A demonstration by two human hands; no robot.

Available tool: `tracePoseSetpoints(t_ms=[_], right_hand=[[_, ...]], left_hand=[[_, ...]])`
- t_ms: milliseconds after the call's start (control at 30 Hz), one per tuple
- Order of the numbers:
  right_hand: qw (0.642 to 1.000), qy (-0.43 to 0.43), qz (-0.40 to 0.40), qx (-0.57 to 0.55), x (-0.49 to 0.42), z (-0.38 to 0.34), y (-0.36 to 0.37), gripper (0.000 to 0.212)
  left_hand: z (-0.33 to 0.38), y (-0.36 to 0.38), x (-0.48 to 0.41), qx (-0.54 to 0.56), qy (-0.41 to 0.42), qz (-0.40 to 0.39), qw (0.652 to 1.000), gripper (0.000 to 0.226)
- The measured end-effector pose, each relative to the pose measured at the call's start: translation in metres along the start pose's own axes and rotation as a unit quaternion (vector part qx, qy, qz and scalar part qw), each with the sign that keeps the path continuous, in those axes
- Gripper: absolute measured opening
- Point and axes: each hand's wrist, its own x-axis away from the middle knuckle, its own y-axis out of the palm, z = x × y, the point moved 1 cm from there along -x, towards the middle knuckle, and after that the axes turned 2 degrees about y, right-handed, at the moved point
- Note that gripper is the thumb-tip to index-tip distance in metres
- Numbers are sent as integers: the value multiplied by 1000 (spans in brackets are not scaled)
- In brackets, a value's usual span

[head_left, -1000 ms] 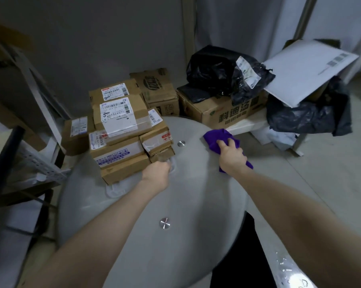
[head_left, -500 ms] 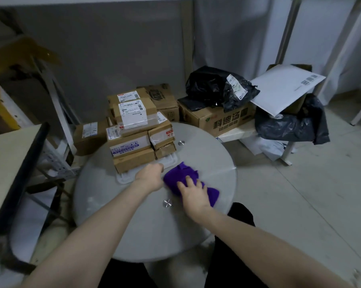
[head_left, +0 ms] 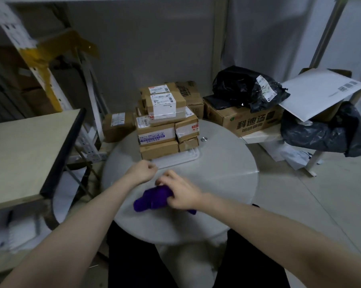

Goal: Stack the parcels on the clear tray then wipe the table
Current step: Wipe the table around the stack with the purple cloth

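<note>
I note the parcels [head_left: 165, 123] stacked several layers high on the clear tray [head_left: 176, 161], which sits at the far side of the round grey table [head_left: 227, 179]. My right hand [head_left: 180, 193] presses down on a bunched purple cloth [head_left: 151, 199] at the table's near side, fingers curled over it, while my left hand [head_left: 143, 172] is closed into a loose fist at the tray's near edge; I cannot tell whether it grips the rim. Beyond the table I record black bags [head_left: 246, 88], a printed carton [head_left: 250, 121] and a white mailer [head_left: 318, 92].
</note>
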Motion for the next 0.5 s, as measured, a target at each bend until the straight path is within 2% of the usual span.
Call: tracePoseSetpoints(t_ms=[100, 200, 233, 300, 367, 433, 500], right_hand=[[994, 16, 77, -72, -30, 14, -34, 40], [989, 24, 117, -93, -53, 30, -61, 38], [991, 20, 105, -85, -62, 34, -67, 40], [996, -5, 75, -44, -69, 42, -76, 46], [998, -12, 60, 17, -79, 52, -83, 48], [990, -21, 93, 108, -83, 59, -91, 45], [964, -76, 149, 209, -88, 68, -93, 41]], left_hand=[[2, -14, 4, 164, 25, -60, 984, 56], [-2, -20, -5, 208, 76, -81, 972, 69], [-5, -21, -12, 182, 92, -57, 977, 65], [-6, -24, -23, 58, 129, 30, 989, 51], [-1, -33, -27, -51, 121, 115, 985, 43], [4, -38, -30, -164, 120, 171, 964, 40], [6, -35, -36, -232, 124, 186, 947, 42]])
